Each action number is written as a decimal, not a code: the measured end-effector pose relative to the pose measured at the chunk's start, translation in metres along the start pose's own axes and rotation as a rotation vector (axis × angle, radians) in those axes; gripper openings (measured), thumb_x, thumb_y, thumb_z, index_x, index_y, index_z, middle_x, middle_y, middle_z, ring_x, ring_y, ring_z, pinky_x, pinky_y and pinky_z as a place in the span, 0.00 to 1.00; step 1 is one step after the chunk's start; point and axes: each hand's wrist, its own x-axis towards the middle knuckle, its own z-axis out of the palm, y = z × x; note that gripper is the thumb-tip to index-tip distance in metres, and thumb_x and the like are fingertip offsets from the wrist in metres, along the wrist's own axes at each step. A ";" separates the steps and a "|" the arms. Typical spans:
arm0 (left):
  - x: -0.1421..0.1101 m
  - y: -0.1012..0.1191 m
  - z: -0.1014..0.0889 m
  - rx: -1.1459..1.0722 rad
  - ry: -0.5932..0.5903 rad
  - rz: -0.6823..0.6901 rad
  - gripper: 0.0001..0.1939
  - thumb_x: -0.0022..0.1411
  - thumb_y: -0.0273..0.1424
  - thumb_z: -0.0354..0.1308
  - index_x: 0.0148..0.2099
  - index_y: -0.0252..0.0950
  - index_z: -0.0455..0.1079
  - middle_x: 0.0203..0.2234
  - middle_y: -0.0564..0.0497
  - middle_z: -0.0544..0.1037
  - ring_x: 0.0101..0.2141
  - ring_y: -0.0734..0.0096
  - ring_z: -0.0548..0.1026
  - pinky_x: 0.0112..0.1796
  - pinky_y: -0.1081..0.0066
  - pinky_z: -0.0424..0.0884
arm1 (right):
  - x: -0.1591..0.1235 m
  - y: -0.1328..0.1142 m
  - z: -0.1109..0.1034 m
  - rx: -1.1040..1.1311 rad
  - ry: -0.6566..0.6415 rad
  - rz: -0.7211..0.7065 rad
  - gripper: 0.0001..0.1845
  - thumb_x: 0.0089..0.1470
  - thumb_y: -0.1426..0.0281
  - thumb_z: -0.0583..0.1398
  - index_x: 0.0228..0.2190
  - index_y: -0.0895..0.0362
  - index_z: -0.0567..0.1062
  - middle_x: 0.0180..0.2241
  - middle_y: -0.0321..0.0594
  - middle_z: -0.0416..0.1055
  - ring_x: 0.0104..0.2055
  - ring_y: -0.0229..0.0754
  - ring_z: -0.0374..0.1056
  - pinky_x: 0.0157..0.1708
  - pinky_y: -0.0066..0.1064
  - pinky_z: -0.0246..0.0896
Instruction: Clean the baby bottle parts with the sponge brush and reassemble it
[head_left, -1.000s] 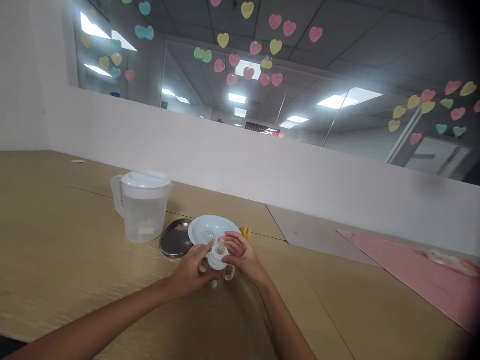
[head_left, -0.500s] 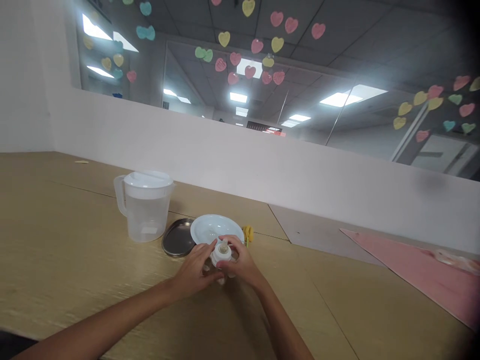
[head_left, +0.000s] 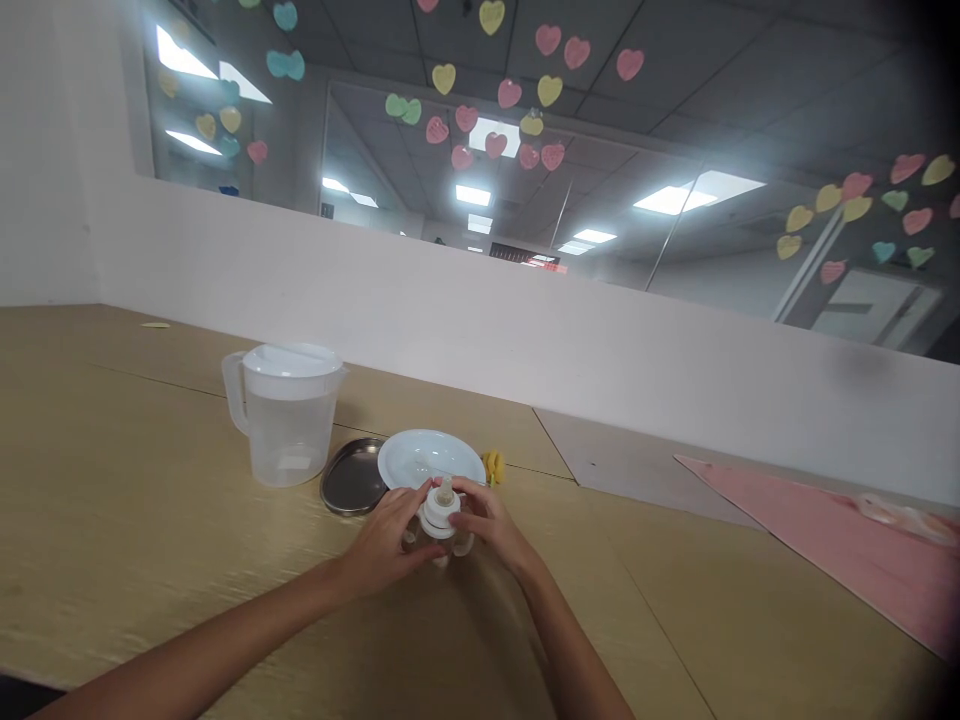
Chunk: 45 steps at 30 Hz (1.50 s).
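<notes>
A baby bottle [head_left: 440, 513] with a pale teat, a white collar and clear side handles stands upright between my hands. My left hand [head_left: 386, 535] is wrapped round its left side, thumb across the front. My right hand [head_left: 491, 525] has its fingers on the white collar from the right, with the thumb at the collar's front edge. Most of the bottle's body is hidden by my hands. Just behind them is a pale blue-white dish [head_left: 397, 455] with a small clear item in it.
A lidded clear pitcher [head_left: 291, 430] stands at the left on the table [head_left: 150, 500]. Beside the dish lies a round dark metal tray [head_left: 352, 480]. Something yellow [head_left: 493, 466] sits right of the dish. A pink sheet [head_left: 802, 530] with a clear packet [head_left: 904, 518] lies far right.
My right thumb and fingers have shifted round the white collar, and more of the collar and teat shows. My left hand stays on the bottle. The view has moved slightly.
</notes>
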 end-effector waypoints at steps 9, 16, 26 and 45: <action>0.000 -0.002 0.002 0.014 0.032 0.020 0.40 0.58 0.47 0.55 0.66 0.39 0.43 0.50 0.43 0.70 0.49 0.58 0.68 0.51 0.57 0.61 | -0.001 0.006 0.006 -0.066 0.119 0.035 0.39 0.37 0.70 0.67 0.53 0.50 0.65 0.49 0.41 0.66 0.52 0.45 0.61 0.52 0.39 0.56; 0.001 -0.001 0.000 0.024 0.015 0.018 0.40 0.58 0.47 0.55 0.66 0.40 0.44 0.51 0.44 0.70 0.50 0.58 0.67 0.52 0.58 0.61 | 0.000 0.013 -0.005 0.131 0.018 0.064 0.32 0.40 0.71 0.63 0.50 0.50 0.68 0.51 0.40 0.66 0.55 0.46 0.59 0.55 0.41 0.51; 0.000 -0.002 0.003 0.040 0.041 0.014 0.40 0.58 0.47 0.55 0.66 0.39 0.45 0.48 0.43 0.71 0.49 0.58 0.68 0.51 0.56 0.62 | 0.001 0.002 0.008 -0.094 0.117 0.090 0.36 0.35 0.66 0.69 0.49 0.51 0.68 0.43 0.38 0.71 0.45 0.43 0.65 0.50 0.38 0.56; 0.000 -0.001 0.001 0.032 0.037 0.020 0.41 0.58 0.47 0.55 0.67 0.40 0.43 0.50 0.43 0.70 0.49 0.57 0.68 0.50 0.57 0.63 | -0.003 -0.001 0.008 -0.065 0.063 0.055 0.34 0.40 0.65 0.66 0.51 0.49 0.65 0.52 0.41 0.62 0.52 0.46 0.59 0.51 0.38 0.55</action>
